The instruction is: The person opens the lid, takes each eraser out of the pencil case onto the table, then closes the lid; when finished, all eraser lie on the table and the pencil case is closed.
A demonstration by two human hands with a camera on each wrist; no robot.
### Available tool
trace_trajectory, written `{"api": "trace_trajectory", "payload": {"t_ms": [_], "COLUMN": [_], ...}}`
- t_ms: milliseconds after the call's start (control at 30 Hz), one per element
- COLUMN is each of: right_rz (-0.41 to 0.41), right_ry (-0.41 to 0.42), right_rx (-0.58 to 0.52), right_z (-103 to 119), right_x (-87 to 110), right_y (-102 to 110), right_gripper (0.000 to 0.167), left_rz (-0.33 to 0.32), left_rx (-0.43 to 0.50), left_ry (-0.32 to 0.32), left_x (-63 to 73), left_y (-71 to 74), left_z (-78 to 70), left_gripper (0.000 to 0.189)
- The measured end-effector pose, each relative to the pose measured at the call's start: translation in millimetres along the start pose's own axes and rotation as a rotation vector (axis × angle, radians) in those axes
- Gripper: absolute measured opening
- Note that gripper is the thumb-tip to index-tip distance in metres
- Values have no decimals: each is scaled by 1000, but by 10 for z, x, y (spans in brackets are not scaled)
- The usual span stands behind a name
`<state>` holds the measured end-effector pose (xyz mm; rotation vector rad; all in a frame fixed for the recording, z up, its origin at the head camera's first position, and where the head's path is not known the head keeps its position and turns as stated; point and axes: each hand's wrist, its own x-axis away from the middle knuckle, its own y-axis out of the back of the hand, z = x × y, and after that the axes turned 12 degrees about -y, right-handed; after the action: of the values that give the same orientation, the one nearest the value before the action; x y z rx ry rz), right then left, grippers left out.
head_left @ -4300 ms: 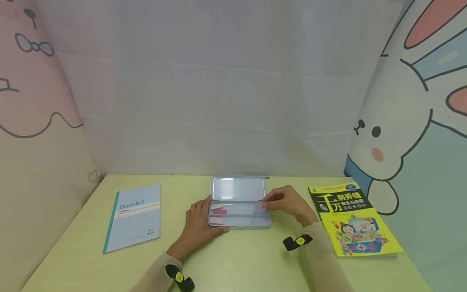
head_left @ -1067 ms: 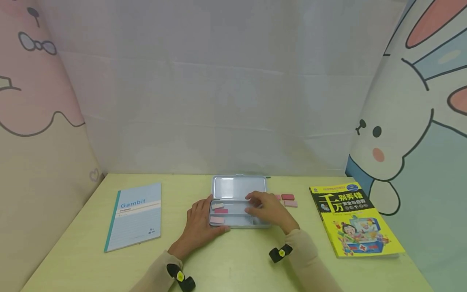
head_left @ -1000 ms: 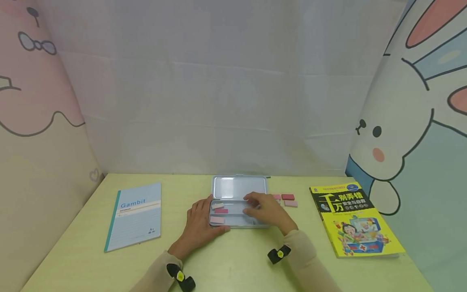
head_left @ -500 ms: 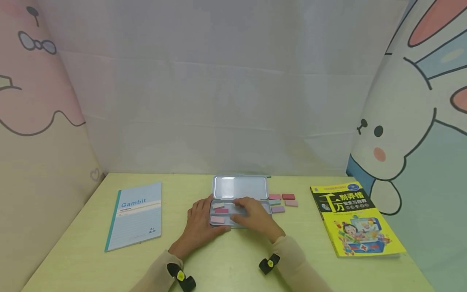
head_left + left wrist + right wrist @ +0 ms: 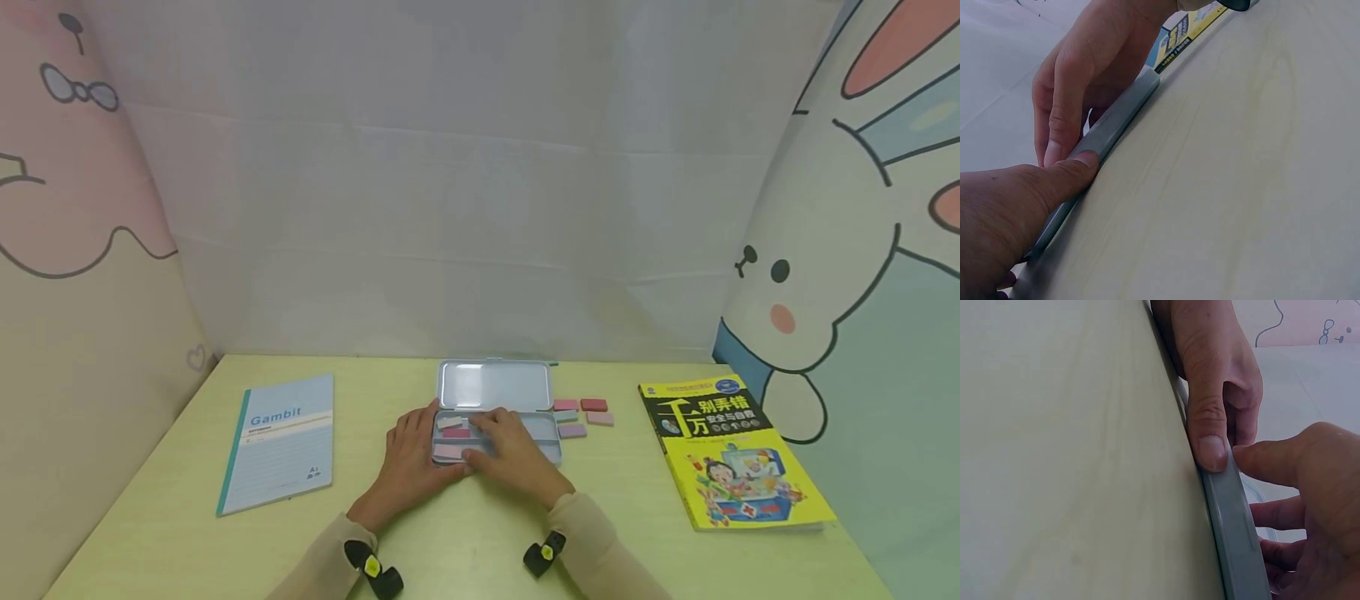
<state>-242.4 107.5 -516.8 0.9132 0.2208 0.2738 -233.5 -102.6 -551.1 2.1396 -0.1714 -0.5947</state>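
A light blue pencil case (image 5: 536, 427) lies with its lid (image 5: 493, 385) folded back on the table. My left hand (image 5: 411, 454) grips its left end, the thumb along the front edge. My right hand (image 5: 517, 457) reaches over the case from the right, index fingertip in the rear compartment, thumb at the front one. A gap shows between thumb and index finger. Near these fingertips lie small eraser-like blocks: a white one (image 5: 449, 423), a deep pink one (image 5: 455, 433) and a pale pink one (image 5: 447, 452). In the right wrist view the other right fingers are partly hidden behind the case's wall (image 5: 1235, 531).
Several blocks lie right of the case, among them a red block (image 5: 594, 405), a purple block (image 5: 572, 431) and a green block (image 5: 566, 415). A blue notebook (image 5: 277, 450) is at left, a yellow book (image 5: 738, 458) at right. A white curtain (image 5: 420, 208) hangs behind the table.
My right hand has moved left along the case to the blocks at its left end. A purple block at the case's right end is gone from there; one now shows on the table.
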Motion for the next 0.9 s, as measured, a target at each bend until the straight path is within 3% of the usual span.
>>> {"api": "trace_trajectory", "payload": {"t_ms": [200, 400, 533, 767, 900], "right_rz": [33, 12, -53, -239, -290], "right_ry": [23, 20, 19, 25, -12], "right_rx": [40, -12, -63, -95, -89], "right_z": [6, 3, -6, 21, 53], "right_x": [17, 14, -2, 7, -2], "right_y": [-4, -6, -49, -185, -213], "right_gripper": [49, 40, 31, 13, 14], "left_rz": [6, 3, 2, -5, -6], "left_rx": [-8, -12, 1, 12, 7], "left_ry": [4, -1, 5, 10, 3], "left_x": [7, -1, -10, -11, -10], "left_y": [0, 6, 2, -1, -5], "left_z": [-4, -14, -6, 1, 7], "left_gripper": [118, 119, 120, 120, 120]}}
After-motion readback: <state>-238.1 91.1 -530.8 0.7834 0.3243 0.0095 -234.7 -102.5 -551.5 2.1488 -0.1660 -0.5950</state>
